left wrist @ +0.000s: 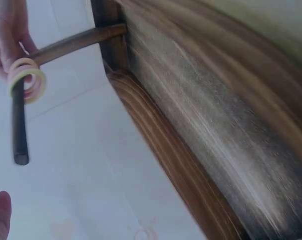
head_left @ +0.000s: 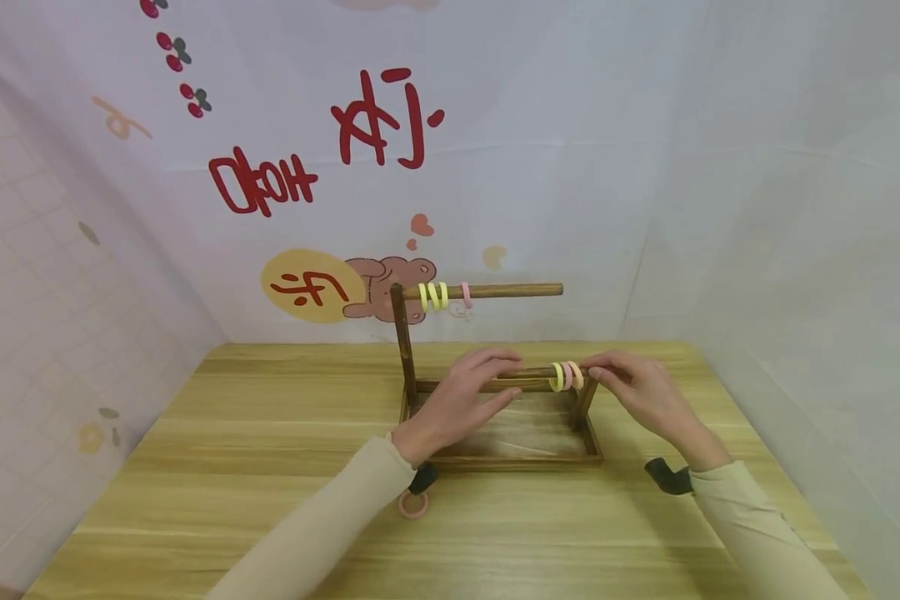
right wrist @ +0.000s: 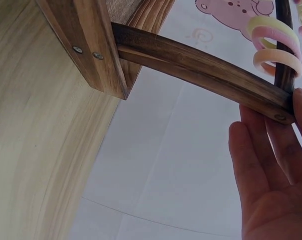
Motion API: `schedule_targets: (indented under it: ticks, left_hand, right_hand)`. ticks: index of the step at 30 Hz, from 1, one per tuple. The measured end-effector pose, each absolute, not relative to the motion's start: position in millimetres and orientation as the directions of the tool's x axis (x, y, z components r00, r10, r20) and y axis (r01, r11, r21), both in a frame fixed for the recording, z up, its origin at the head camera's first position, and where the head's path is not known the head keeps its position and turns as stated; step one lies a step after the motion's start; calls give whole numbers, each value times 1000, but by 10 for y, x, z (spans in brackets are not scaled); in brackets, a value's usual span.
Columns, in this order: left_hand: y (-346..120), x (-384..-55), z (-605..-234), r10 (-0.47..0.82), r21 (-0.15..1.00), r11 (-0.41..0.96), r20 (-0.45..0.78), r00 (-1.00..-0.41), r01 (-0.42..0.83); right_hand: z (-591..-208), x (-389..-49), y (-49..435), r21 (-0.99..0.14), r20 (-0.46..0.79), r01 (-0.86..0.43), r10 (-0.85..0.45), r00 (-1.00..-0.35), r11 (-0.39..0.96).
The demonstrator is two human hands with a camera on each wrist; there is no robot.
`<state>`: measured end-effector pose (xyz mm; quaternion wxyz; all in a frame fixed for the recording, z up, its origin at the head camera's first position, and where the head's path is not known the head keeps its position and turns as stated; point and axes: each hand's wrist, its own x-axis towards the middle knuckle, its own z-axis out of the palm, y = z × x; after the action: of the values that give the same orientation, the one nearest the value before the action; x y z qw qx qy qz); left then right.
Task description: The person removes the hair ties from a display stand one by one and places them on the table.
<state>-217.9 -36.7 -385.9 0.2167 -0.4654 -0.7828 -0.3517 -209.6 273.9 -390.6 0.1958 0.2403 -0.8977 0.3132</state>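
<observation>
A dark wooden rack (head_left: 495, 460) stands on the table, with one upper bar and one lower bar over a tray base. My right hand (head_left: 637, 392) pinches the right end of the lower bar, where it meets its short post (right wrist: 205, 67). Beside those fingers, a yellow, a pink and a peach hair tie (right wrist: 278, 57) hang around the bar. My left hand (head_left: 465, 400) is at the bar's free end (left wrist: 21, 159), thumb and fingers apart with nothing between them. Three yellow hair ties (head_left: 433, 297) and a pink hair tie (head_left: 467, 295) hang on the upper bar.
Another pink hair tie (head_left: 413, 505) lies on the wooden table (head_left: 292, 467), in front of the rack near my left wrist. A white printed cloth (head_left: 555, 192) hangs behind the table. The upper bar (head_left: 517, 291) sticks out to the right from a tall left post (head_left: 403, 342).
</observation>
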Motion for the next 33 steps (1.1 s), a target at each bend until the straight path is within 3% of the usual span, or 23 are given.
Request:
schedule_targets:
  ticks: [10, 18, 33]
  left_hand:
    - [2, -2422, -3996, 613, 254, 391, 646, -456, 885]
    - [207, -2509, -4042, 617, 69, 456, 694, -371, 887]
    - [268, -2526, -4129, 594, 31, 581, 667, -450, 813]
  right_hand:
    - [-3931, -2118, 2765, -494, 474, -537, -306, -826, 684]
    - [-3933, -2125, 2763, -504, 482, -550, -311, -819, 666]
    - [-3953, -2129, 2781, -495, 476, -536, -303, -826, 684]
